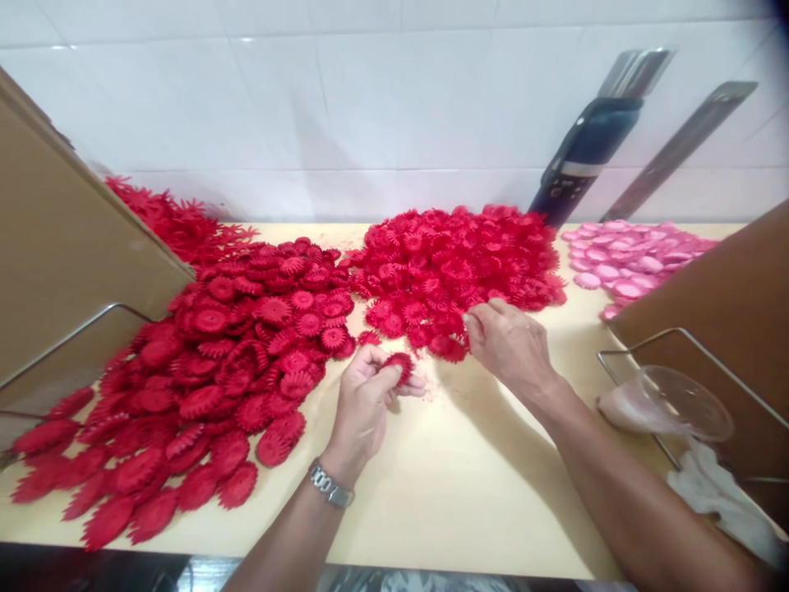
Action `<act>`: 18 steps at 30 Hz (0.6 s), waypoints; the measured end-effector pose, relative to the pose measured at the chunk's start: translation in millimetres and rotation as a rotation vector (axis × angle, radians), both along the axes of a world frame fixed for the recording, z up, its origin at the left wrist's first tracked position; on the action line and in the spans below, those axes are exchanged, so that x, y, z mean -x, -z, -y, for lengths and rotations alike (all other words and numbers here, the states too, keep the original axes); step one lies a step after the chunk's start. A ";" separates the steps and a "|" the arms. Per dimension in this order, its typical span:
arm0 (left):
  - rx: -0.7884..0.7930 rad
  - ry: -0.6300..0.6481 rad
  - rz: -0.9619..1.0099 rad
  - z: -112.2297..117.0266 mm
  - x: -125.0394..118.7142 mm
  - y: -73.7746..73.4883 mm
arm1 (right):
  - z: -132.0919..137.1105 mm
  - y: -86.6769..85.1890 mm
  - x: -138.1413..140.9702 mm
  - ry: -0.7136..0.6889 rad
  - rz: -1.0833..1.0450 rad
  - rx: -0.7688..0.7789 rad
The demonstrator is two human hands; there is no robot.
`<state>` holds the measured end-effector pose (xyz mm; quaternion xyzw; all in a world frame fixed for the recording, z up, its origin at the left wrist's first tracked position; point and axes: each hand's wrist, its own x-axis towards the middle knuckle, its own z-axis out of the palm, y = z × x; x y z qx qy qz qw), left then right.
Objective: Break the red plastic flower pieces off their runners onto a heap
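Between the thumb and fingers of my left hand [362, 393] is a small round red flower piece [402, 367] with a notched edge. My right hand [513, 341] is closed in a pinch at the front right of the middle pile of red flower pieces [462, 259]; whatever its fingertips hold is hidden. A larger heap of stacked dark red flower pieces [209, 386] spreads to the left of my left hand. Small red crumbs lie on the pale table [431, 485] just past my left fingers.
Cardboard panels [74, 189] with wire frames stand at both sides. Spiky red petals [178, 226] lie back left, pink pieces [634, 259] back right. A dark bottle [579, 156] and a metal strip [684, 148] lean near the tiled wall. A clear plastic cup [666, 403] lies right, by crumpled white tissue [715, 489].
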<state>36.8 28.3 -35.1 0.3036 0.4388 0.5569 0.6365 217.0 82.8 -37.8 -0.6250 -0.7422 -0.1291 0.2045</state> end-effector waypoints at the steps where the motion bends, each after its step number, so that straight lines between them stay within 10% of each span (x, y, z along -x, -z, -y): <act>1: 0.017 0.002 0.022 -0.6 0.0 -1.7 | 0.8 -2.0 -0.3 -0.002 -0.004 0.000; 18: 0.062 0.100 -0.103 1.4 -1.4 -5.4 | 10.8 -15.0 16.6 -0.514 -0.402 0.254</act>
